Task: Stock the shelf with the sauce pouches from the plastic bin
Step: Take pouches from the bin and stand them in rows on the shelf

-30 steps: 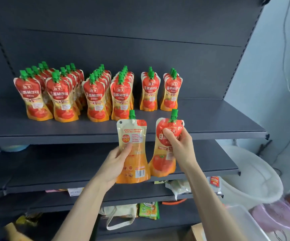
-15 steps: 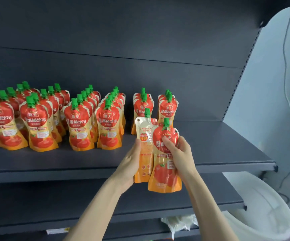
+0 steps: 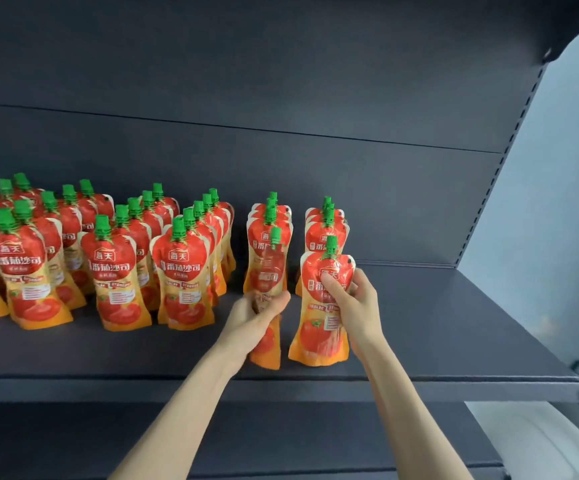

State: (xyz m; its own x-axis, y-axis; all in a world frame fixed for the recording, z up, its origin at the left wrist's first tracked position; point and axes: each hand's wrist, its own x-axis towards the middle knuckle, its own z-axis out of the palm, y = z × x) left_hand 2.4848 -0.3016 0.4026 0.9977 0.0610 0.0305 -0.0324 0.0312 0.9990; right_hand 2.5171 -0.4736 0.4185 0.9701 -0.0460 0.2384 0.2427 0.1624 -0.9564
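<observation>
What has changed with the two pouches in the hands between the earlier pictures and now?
Both hands carried their sauce pouches up from below the shelf edge and forward over the shelf. The left hand turned its pouch edge-on; the right hand sets its pouch before the rightmost row. Both keep their grip. The stocked rows look unchanged.

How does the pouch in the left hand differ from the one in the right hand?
The left hand's pouch is turned nearly edge-on and blurred; the right hand's pouch faces the camera, label readable. The left hand wraps around its pouch's middle; the right hand pinches higher up. Both have green caps and stand upright.
</observation>
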